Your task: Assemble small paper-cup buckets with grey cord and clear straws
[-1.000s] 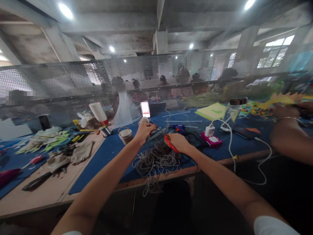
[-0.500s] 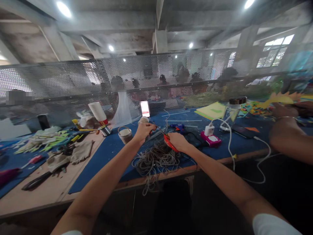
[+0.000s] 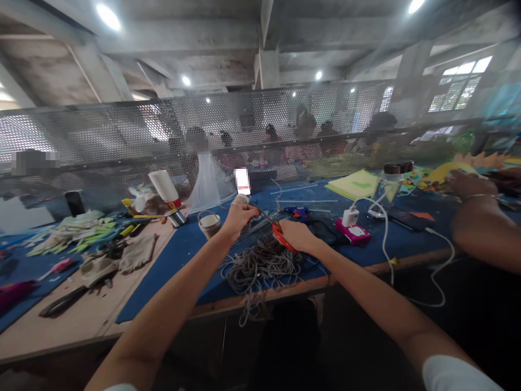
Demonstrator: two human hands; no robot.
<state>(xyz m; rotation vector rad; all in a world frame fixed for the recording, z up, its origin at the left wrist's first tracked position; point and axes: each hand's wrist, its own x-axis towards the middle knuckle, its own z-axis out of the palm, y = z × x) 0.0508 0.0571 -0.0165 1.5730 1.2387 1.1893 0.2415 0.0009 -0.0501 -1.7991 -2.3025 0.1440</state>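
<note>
Head view — left hand [image 3: 238, 217] pinches a thin wire [image 3: 262, 214]; right hand [image 3: 296, 234] grips red-handled scissors [image 3: 280, 237] at it — grey cord pile [image 3: 260, 263] just below, on blue mat [image 3: 183, 255].

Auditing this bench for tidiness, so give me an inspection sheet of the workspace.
Surface: blue mat over a wooden table, crowded.
Job's things: red-handled cutter, thin strand, tangled grey cord pile at the near edge, some loops hanging over.
Clutter: small bucket, blue glue gun, white cone spool, green strips, lidded jar, phone.
Hands: left hand closed on the thin strand; right hand closed on the red-handled cutter, its tip at the strand.
Cables: white cable from a charger on a pink box, drooping off the table edge and back up to the phone.
Surroundings: perforated metal screen, people behind it; a co-worker's arm at right.
</note>
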